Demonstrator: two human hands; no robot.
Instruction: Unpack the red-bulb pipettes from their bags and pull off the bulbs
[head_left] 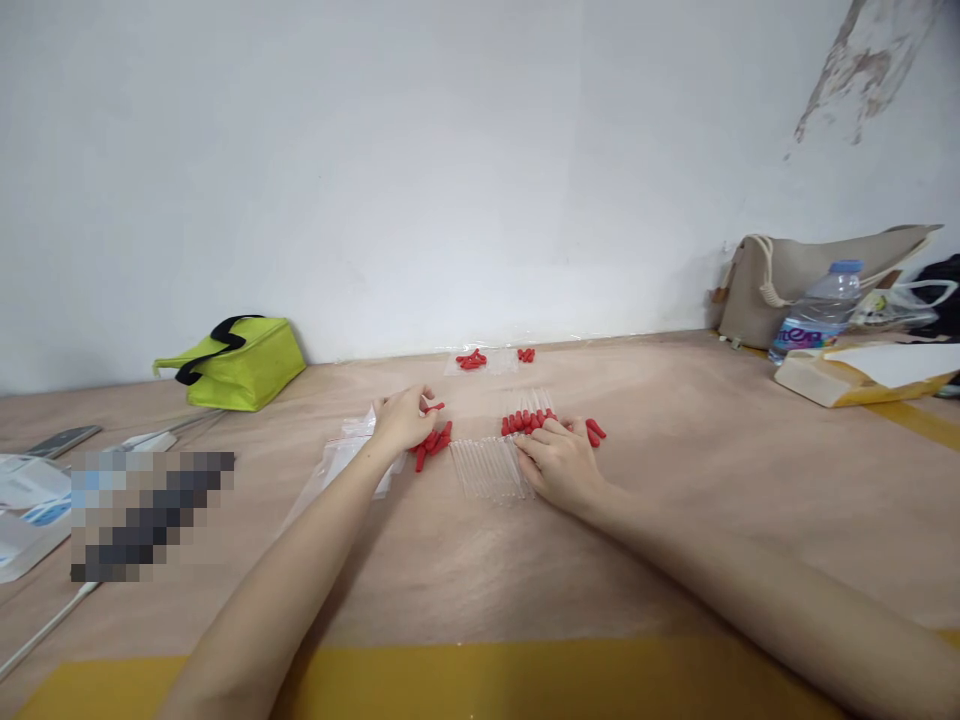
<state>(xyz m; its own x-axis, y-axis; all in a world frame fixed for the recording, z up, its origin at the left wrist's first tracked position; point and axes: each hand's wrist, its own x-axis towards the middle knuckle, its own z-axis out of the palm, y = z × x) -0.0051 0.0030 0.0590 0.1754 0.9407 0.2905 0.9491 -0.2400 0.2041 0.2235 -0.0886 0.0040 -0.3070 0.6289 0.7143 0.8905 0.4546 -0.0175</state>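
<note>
My left hand (pixel 405 418) is curled over a small pile of red rubber dropper bulbs (pixel 431 450), with one red bulb (pixel 435 407) at its fingertips. To its right lies a row of thin clear dropper tubes (pixel 484 468), side by side. My right hand (pixel 559 460) bends over the right end of that row, its fingers drawn together; whatever they pinch is hidden. Just beyond them is a line of red bulbs (pixel 525 420) fitted on clear tubes that point toward the wall. Two loose red bulbs (pixel 594 432) lie right of my right hand.
Clear plastic bags (pixel 337 465) lie under my left forearm. More red bulbs (pixel 471 359) rest on a bag by the wall. A lime-green bag (pixel 247 365) stands left; a water bottle (pixel 817 310) and a beige bag (pixel 795 270) stand right. A white cable (pixel 49 630) runs at left.
</note>
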